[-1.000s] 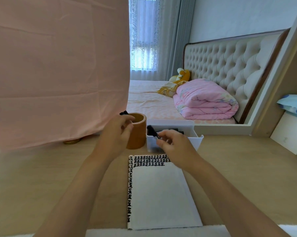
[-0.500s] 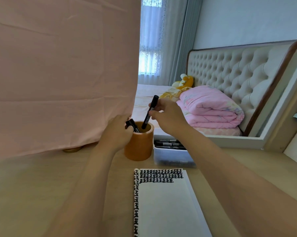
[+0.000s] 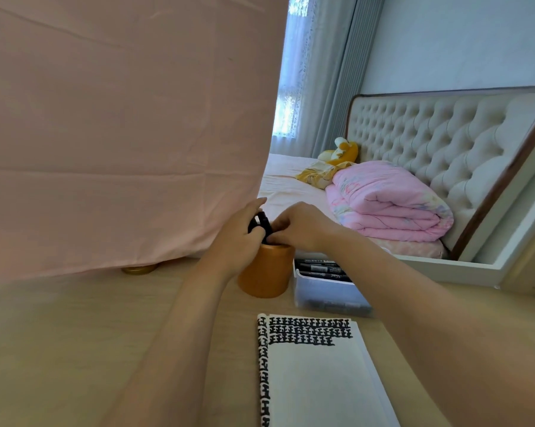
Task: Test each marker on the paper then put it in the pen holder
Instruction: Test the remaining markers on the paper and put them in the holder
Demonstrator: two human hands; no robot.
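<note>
Our two hands meet over the pen holder (image 3: 267, 274), an orange-brown cylinder standing upright on the pale wooden surface (image 3: 75, 334). Our left hand (image 3: 236, 234) curls round the holder's upper part from the left, its fingers bent against the wall near the rim. Our right hand (image 3: 303, 226) comes in from the right with its fingers curled downward, and its fingertips pinch a black marker (image 3: 265, 224) right at the holder's mouth. The marker stands nearly upright between the two hands. Its top pokes up above our knuckles and its lower end is inside the holder, hidden by our fingers. A second dark cap (image 3: 252, 225) shows just to its left, against our left hand; we cannot tell how deep it sits.

Just to the right of the holder stands a clear plastic box (image 3: 321, 295) with more black markers lying flat in it, our right forearm crossing over its near corner. Nearer to us the paper (image 3: 318, 383) lies flat on the surface, well apart from both hands, with rows of black test marks along its top and left edges.

A pink cloth (image 3: 121, 134) hangs on the left, with a round gold base (image 3: 139, 269) peeking from under its hem. Beyond the surface is a bed with a folded pink quilt (image 3: 386, 204) and a yellow plush toy (image 3: 341, 151).
</note>
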